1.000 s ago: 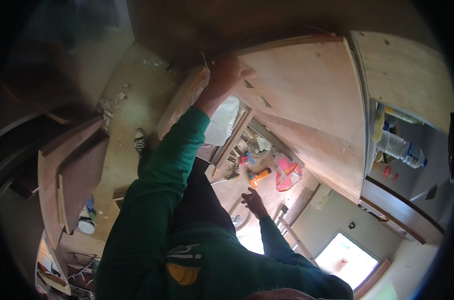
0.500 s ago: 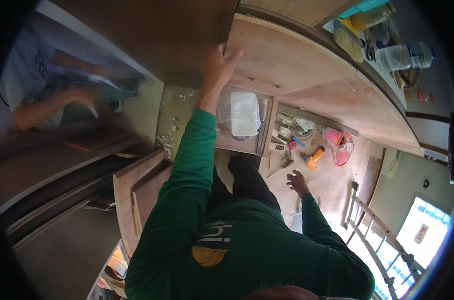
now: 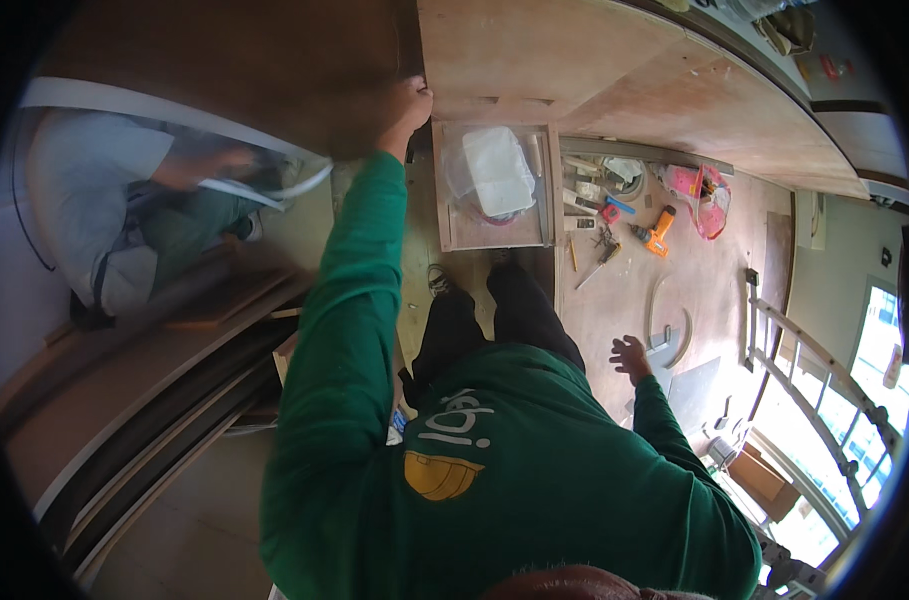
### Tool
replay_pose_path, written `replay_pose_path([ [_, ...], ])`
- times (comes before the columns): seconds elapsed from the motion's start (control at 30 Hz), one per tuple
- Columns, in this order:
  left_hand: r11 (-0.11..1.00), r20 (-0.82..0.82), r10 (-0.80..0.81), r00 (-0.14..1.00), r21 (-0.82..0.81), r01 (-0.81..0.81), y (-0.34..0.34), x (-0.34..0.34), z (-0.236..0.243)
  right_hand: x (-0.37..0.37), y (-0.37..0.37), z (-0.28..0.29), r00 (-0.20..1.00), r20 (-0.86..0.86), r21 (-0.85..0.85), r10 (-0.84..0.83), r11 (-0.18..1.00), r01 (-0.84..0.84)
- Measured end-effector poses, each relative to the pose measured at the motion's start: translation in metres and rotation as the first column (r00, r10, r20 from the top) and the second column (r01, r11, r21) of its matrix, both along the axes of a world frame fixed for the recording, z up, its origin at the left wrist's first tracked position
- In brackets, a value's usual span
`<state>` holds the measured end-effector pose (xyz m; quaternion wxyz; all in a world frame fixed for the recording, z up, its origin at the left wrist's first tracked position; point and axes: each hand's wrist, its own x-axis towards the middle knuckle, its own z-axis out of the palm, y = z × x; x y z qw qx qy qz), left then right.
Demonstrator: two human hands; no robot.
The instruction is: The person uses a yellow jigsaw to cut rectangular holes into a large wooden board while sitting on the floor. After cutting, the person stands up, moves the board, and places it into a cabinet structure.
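My left arm reaches up and forward, and my left hand [image 3: 409,108] is closed at the edge of a large dark brown wooden panel [image 3: 244,60]. Its fingertips are partly hidden there. Just below stands a shallow open wooden box [image 3: 497,245], like a drawer, holding a clear round tub with a white sheet or bag [image 3: 498,170] on top. Out to the right hangs my right hand [image 3: 631,358], fingers spread, nothing in it. A curved strip [image 3: 687,335] and a grey flat piece [image 3: 662,340] lie beneath it.
An orange drill [image 3: 657,235], a pink bag [image 3: 699,200], a screwdriver [image 3: 602,265] and several hand tools lie on the wooden surface. A ladder [image 3: 814,380] leans at right. At left a co-worker [image 3: 99,190] handles a white strip [image 3: 244,190] beside stacked boards [image 3: 144,380].
My view has shifted, and my body sits differently against the box. My left hand's fingers, spread before, are now curled at the panel edge. My right hand stays open.
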<state>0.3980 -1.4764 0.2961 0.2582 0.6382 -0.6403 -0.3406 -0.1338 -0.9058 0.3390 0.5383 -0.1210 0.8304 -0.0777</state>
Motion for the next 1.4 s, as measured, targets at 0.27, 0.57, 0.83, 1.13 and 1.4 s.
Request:
replay_pose_path([
  [0.27,0.882,-0.531,0.199,0.824,0.464,0.086,-0.013,0.013,-0.018,0.063,-0.004,-0.035,0.975,0.219,-0.042,-0.028,0.998,0.038],
  [0.57,0.861,-0.31,0.213,0.927,0.507,-0.029,-0.003,-0.005,-0.036,0.064,-0.083,-0.02,0.988,0.086,-0.214,-0.129,0.966,0.145],
  [0.83,0.829,-0.253,-0.124,0.959,0.504,0.241,-0.019,0.022,-0.129,0.174,-0.193,0.049,0.931,-0.349,-0.503,0.102,0.818,-0.279],
  [1.13,0.755,-0.139,-0.231,0.963,0.598,0.268,-0.007,0.025,-0.104,0.379,-0.476,0.295,0.457,-0.888,-0.457,-0.048,0.192,-0.868],
  [1.4,0.732,-0.327,-0.21,0.921,0.572,0.37,-0.017,0.02,0.002,0.408,-0.506,0.282,0.202,-0.979,-0.186,0.023,0.294,-0.937],
])
